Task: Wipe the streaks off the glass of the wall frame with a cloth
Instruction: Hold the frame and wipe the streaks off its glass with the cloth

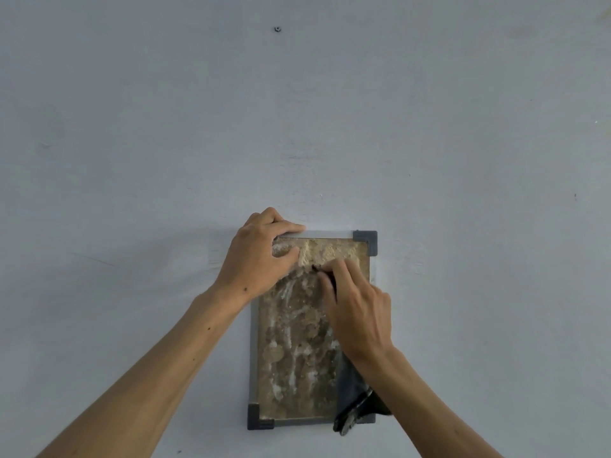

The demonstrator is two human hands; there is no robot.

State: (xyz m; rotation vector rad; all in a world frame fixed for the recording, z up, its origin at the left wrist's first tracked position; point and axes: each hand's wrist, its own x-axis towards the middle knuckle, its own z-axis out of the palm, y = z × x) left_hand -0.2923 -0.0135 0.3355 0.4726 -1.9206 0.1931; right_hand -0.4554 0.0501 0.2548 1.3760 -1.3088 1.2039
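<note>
A small upright wall frame (364, 239) with a grey rim and dark corner pieces hangs low on the pale wall. Its glass (294, 358) shows a brownish picture with white streaks running down it. My left hand (261, 256) grips the frame's top left corner, fingers curled over the rim and thumb on the glass. My right hand (357, 309) presses a dark cloth (355, 398) against the upper middle of the glass. Most of the cloth is hidden under that hand; its loose end hangs down past the frame's lower right corner.
The pale grey wall (297, 110) fills the view around the frame. A small dark screw or nail (277, 29) sticks out of it high above, left of the frame.
</note>
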